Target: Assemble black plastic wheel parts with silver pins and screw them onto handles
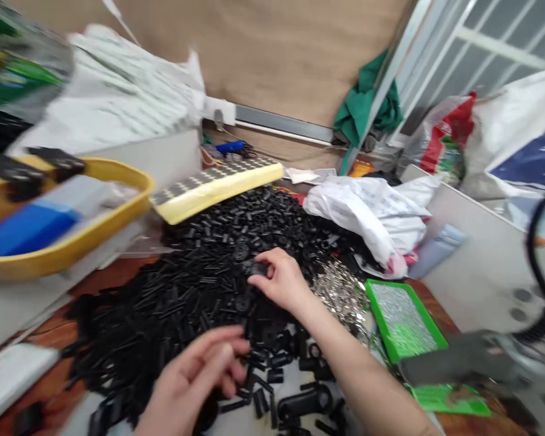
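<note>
My right hand (279,280) reaches over a large heap of small black parts (195,266), its thumb and fingers pinched on a round black part (258,270). Nearer to me, my left hand (204,375) is slightly blurred above the front of the heap. Its fingers are curled and the thumb lies close to them; whether something small is between them cannot be made out. Below the hands, larger black parts (304,402) lie on a pale surface. A pile of shiny metal pieces (340,293) is right of my right hand.
Green trays (429,321) with small silvery pieces stand at the right, beside a grey power tool (454,360) on a black coiled cord. A yellow basket (140,181) is at the left. White bags (367,206) and a yellow-edged strip (222,191) lie behind the heap.
</note>
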Tool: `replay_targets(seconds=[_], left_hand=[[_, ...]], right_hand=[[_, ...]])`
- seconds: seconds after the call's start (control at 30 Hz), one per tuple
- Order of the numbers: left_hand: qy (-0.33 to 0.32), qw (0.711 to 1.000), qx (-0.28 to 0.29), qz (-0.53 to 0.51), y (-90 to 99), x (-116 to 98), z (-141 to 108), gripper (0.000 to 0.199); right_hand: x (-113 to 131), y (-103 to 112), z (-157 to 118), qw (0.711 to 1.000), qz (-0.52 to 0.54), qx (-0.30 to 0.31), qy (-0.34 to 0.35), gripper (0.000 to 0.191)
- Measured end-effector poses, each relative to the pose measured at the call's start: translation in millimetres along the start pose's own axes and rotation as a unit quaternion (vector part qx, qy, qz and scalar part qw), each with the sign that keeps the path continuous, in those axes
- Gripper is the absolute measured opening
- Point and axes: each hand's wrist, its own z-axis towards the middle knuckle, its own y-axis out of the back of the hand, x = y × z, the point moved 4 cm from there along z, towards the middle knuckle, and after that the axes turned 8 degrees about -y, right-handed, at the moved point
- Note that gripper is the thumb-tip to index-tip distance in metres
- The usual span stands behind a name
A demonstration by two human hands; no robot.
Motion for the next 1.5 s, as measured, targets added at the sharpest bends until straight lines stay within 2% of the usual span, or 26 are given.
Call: replay_targets(seconds=[0.03,0.1,0.17,0.27,0.37,0.43,0.5,0.53,0.6,0.7,0.97,1.13,1.2,1.27,1.37,1.5], left_hand=[[-0.047,0.995,-0.071,-0.05,-8.0,-6.0,11.5,0.046],[-0.055,0.984,-0.087,-0.147,-33.3,-9.8,28.5,0.052],[-0.027,0.978,-0.052,-0.201,-58.3,-9.8,38.0,0.05],[0.019,0.977,0.011,-0.211,-85.9,-3.8,43.4,0.042],[0.056,0.976,0.035,-0.209,-102.2,9.6,47.4,0.043],[0.076,0.973,0.03,-0.214,-109.0,18.5,51.7,0.043],[0.082,0.972,0.018,-0.22,-113.5,22.6,57.3,0.038],[0.078,0.972,0.017,-0.221,-115.4,22.3,60.4,0.034],[0.064,0.972,0.023,-0.223,-118.8,18.1,66.3,0.029],[0.041,0.972,0.039,-0.23,-122.6,10.4,72.4,0.027],[0.073,0.955,0.067,-0.279,-120.5,22.5,73.4,0.033],[0.075,0.953,0.072,-0.283,-114.4,22.7,72.8,0.029],[0.069,0.954,0.077,-0.281,-113.9,21.4,72.0,0.031],[0.062,0.954,0.083,-0.28,-114.3,20.4,71.3,0.033],[0.054,0.953,0.09,-0.283,-114.9,20.2,71.2,0.034],[0.043,0.951,0.089,-0.292,-114.5,19.9,71.9,0.035]], right_hand=[[1.0,6.2,-15.2,1.0,0.014,-0.003,0.0,0.029],[5.0,17.0,-47.5,0.995,0.091,-0.018,0.047,0.028],[-0.4,24.4,-74.6,0.992,0.112,-0.045,0.035,0.026],[-21.0,32.8,-99.3,0.991,0.112,-0.067,-0.004,0.021],[-46.2,38.5,-108.1,0.994,0.109,-0.018,-0.008,0.029],[-62.2,42.4,-108.8,0.993,0.117,0.019,0.005,0.034],[-80.4,49.8,-105.8,0.991,0.13,-0.001,-0.019,0.023],[-91.3,54.7,-103.1,0.991,0.119,-0.037,-0.058,0.015],[-111.8,62.7,-97.1,0.983,0.036,-0.096,-0.153,0.015],[-130.3,64.6,-85.3,0.968,-0.067,-0.087,-0.226,0.015],[-134.5,55.0,-65.1,0.966,-0.105,-0.028,-0.235,0.012],[-133.6,63.0,-63.2,0.974,-0.068,-0.013,-0.214,0.015],[-126.3,67.7,-67.0,0.981,-0.019,-0.019,-0.195,0.014],[-113.7,68.5,-73.8,0.979,0.107,-0.005,-0.172,0.013],[-92.9,60.3,-86.4,0.93,0.316,0.061,-0.175,0.012],[-79.9,47.7,-97.1,0.883,0.409,0.078,-0.219,0.015]])
